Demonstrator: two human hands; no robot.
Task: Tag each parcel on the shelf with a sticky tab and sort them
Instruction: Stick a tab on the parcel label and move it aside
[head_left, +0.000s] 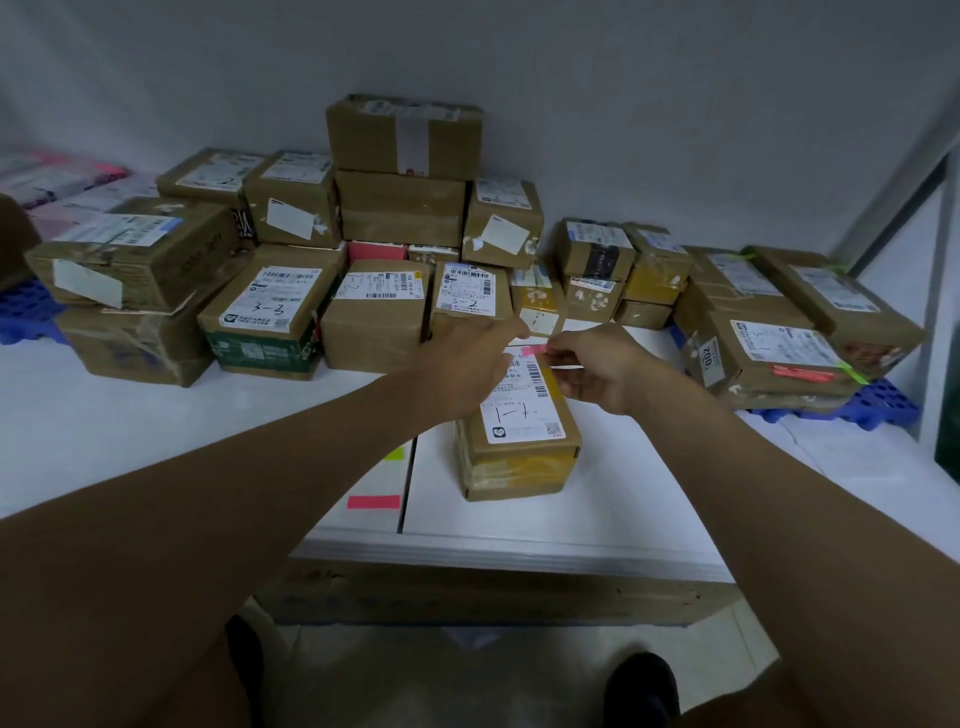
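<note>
Tagging underway: your right hand (597, 366) pinches a pink tab (534, 349) at the parcel (519, 441)'s twelve o'clock edge; left hand (467, 364) steadies it, fingers relaxed. Next, press flat.

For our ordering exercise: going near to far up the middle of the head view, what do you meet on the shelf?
Pink sticky tab → green sticky tab → parcel marked 1-1 → pink tab pinched by the hands → parcel marked 3-2 → tall stack's top box.
</note>
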